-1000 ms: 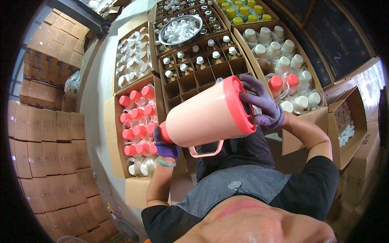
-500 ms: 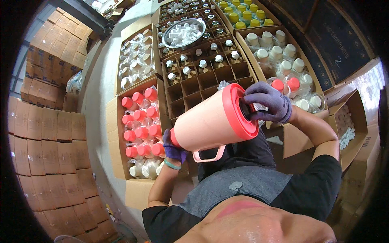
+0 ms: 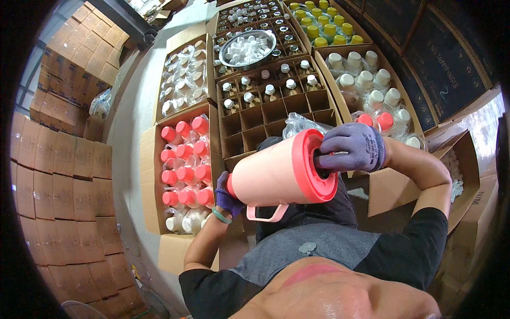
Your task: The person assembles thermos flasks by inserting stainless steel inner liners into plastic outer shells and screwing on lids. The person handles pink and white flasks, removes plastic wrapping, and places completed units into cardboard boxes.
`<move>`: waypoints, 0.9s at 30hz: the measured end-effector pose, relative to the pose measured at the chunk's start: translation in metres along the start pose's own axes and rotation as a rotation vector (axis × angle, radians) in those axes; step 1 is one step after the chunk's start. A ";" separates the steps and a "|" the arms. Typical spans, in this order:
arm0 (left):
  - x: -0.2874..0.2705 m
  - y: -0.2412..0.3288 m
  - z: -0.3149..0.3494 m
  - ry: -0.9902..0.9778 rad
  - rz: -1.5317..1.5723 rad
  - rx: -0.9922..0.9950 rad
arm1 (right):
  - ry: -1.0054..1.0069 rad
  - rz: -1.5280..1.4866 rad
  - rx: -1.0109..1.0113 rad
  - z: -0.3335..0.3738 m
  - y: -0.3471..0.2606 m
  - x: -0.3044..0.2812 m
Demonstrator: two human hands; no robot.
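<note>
A large pink jug (image 3: 276, 178) lies on its side in the air in the middle of the scene, in front of the person's chest, its pale handle (image 3: 267, 213) hanging down and its darker pink rim turned to the right. The right hand (image 3: 351, 146), in a purple-grey glove, sits at that rim with its fingers (image 3: 332, 159) curled into the dark mouth of the jug, gripping the edge. The left hand (image 3: 227, 196), also gloved, with a green band at the wrist, closes its fingers around the narrow left end of the jug. Just beyond the jug stands a cardboard box with dividers (image 3: 265, 114), its near cells bare and its far cells holding small bottles with white caps. To the left is a box of pink-capped bottles (image 3: 186, 170) wrapped in clear plastic, with 1 more box of clear bottles (image 3: 183, 85) farther away. A round metal bowl of white caps (image 3: 247, 49) rests on the far boxes. To the right sit white-capped bottles (image 3: 366, 87), and yellow-capped bottles (image 3: 324, 26) lie at the far right. Stacked brown cartons (image 3: 58, 170) line the left side.
</note>
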State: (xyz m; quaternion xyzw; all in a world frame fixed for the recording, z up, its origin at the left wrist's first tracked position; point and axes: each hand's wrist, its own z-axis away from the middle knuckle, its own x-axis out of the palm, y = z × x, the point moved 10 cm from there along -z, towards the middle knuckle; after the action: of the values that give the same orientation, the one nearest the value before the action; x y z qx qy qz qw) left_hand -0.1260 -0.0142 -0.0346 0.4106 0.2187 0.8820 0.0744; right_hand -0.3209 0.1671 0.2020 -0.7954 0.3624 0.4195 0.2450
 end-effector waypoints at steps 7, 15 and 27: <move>-0.009 0.021 0.006 0.041 -0.091 0.253 | -0.159 -0.424 0.540 -0.002 0.040 0.037; -0.014 0.090 0.062 0.070 -0.519 0.959 | 0.122 -0.597 0.950 0.058 0.090 0.081; 0.069 0.113 0.059 -0.044 -0.600 0.802 | 0.351 -0.925 0.889 0.084 0.084 0.074</move>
State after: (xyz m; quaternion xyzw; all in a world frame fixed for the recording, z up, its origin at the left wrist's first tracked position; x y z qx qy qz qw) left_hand -0.1206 -0.0748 0.0972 0.3443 0.6476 0.6593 0.1657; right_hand -0.3992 0.1465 0.0880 -0.7487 0.1568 -0.0539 0.6419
